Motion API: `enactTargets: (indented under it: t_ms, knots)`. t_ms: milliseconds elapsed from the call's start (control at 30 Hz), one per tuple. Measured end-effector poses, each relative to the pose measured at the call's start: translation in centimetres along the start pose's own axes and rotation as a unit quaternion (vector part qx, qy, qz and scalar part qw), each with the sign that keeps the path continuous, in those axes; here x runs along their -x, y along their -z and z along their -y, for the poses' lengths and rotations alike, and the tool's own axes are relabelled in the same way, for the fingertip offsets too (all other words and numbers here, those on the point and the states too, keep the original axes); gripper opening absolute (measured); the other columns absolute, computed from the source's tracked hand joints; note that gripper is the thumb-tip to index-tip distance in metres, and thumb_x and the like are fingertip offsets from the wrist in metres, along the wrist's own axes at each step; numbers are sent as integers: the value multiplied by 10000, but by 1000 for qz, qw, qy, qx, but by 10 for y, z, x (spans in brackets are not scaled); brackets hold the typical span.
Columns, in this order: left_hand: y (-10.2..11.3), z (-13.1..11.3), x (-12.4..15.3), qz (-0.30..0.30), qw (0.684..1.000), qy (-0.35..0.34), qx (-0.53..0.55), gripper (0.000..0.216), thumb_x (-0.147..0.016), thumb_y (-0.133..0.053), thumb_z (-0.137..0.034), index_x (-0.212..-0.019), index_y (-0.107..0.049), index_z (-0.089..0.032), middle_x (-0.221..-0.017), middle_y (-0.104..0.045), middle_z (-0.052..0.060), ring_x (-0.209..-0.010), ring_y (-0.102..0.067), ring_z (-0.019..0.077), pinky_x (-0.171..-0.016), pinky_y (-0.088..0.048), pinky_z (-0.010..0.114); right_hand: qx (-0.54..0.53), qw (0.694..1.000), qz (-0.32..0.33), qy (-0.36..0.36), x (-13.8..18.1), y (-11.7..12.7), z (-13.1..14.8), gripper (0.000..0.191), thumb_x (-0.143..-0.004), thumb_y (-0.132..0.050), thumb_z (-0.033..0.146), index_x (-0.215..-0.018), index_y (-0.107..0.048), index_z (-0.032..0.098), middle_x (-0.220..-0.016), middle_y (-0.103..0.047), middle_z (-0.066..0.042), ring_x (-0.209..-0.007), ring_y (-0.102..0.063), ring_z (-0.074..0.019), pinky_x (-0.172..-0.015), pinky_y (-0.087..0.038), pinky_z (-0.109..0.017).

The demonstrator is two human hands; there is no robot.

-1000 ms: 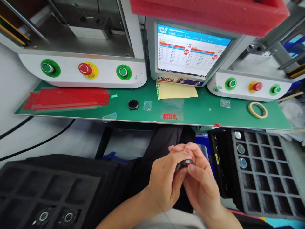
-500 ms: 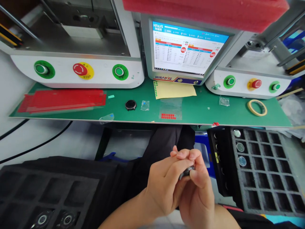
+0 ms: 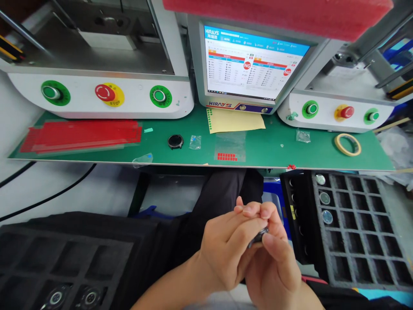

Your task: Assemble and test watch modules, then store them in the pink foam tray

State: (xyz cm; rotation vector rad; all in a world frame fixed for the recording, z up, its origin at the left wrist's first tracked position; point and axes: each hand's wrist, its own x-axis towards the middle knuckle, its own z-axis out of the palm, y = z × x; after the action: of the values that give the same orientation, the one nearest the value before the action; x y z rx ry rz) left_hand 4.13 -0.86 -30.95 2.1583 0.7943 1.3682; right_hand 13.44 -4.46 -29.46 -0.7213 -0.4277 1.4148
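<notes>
Above my lap, my left hand [image 3: 230, 247] and my right hand [image 3: 272, 249] are closed together around a small dark watch case [image 3: 258, 237]. Only a strip of its edge shows between the fingers and the right thumb; the rest is hidden. Another round black watch case [image 3: 175, 141] lies on the green bench top [image 3: 274, 153], beyond my hands. At the lower left, a black foam tray [image 3: 114, 254] holds watch bodies [image 3: 57, 297] in its near pockets. To the right, a gridded tray [image 3: 355, 228] has several round discs [image 3: 324, 198] in its left column.
A monitor [image 3: 254, 69] stands between two machines with green buttons [image 3: 159, 96] and red stop knobs [image 3: 347, 112]. On the bench lie red strips [image 3: 87, 134], a yellow sheet [image 3: 237, 121], a clear film with red stickers [image 3: 227, 156] and a tape roll [image 3: 347, 145].
Both hands have shifted slightly right with the watch case between them. The right thumb sits a little farther right along its edge. The camera view has moved slightly.
</notes>
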Motion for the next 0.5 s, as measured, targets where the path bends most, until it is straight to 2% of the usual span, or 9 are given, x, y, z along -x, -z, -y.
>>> enactTargets:
  t_ms: [133,300,367,433,467,500]
  knots:
    - [1,2,-2,-1,999,-25,-20,258,-988,-373,-215,-1095,-575,-95,-940,-747,135,-946,-712,175,-854,-565,237,-13,1000,-3,-1,-1,-1,-3,114,-809,-678,303,-920,-667,278,-933,-693,52,-1014,-673,-99,-1093,-421,-217]
    - [2,5,-2,5,999,-41,-5,269,-988,-373,-201,-1103,-577,-70,-947,-735,153,-968,-699,185,-862,-557,248,-26,999,22,3,-5,-1,1,114,-825,-673,268,-933,-643,291,-953,-687,66,-1044,-656,-77,-1089,-422,-201]
    - [3,4,0,7,999,2,36,256,-987,-403,-217,-1130,-575,-94,-972,-726,149,-951,-692,193,-858,-554,274,-11,999,37,-12,-7,1,4,134,-828,-667,254,-950,-630,297,-974,-687,56,-1079,-649,-98,-1062,-461,-239]
    - [3,0,3,9,983,97,155,230,-991,-423,-235,-1141,-577,-153,-956,-716,103,-816,-672,152,-770,-551,252,31,997,62,-29,-10,4,7,176,-835,-659,311,-1004,-612,293,-1022,-689,14,-1114,-644,-161,-1029,-504,-330]
    - [4,-2,4,9,955,160,248,215,-996,-425,-255,-1126,-581,-185,-927,-705,72,-708,-630,115,-672,-531,214,62,995,75,-18,-10,7,9,230,-835,-662,368,-1041,-598,287,-1047,-687,-11,-1117,-644,-195,-1025,-508,-381]
    - [4,-5,5,7,910,223,350,204,-999,-428,-288,-1094,-590,-209,-885,-688,44,-602,-553,80,-561,-474,171,100,991,83,18,-10,9,9,302,-829,-668,421,-1080,-579,279,-1076,-679,-34,-1117,-640,-220,-1034,-498,-422]
